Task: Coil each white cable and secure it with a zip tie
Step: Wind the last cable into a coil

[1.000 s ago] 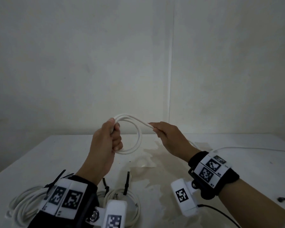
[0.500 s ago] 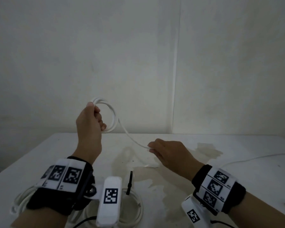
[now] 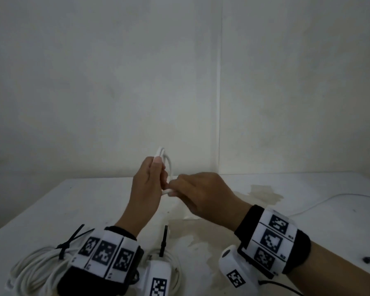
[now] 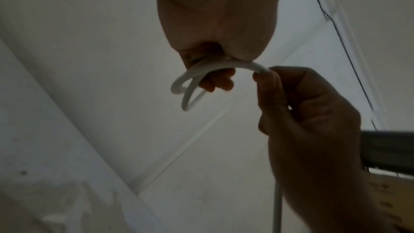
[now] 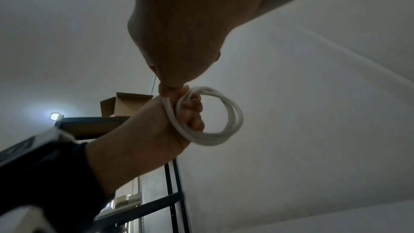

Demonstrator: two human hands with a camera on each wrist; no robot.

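White cable (image 3: 166, 159) sits mid-frame in the head view, raised above the table (image 3: 308, 221); a few small loops are gathered in the left hand (image 3: 146, 184), whose fingers curl round them. The right hand (image 3: 201, 195) pinches the next stretch against that bundle. Its loose tail (image 3: 329, 198) trails off to the right, so I judge coiling far from done, and no tie is on it. Two tied coils (image 3: 36, 268) lie at lower left. An open cardboard box (image 5: 125, 104) sits on a shelf; its contents are hidden.
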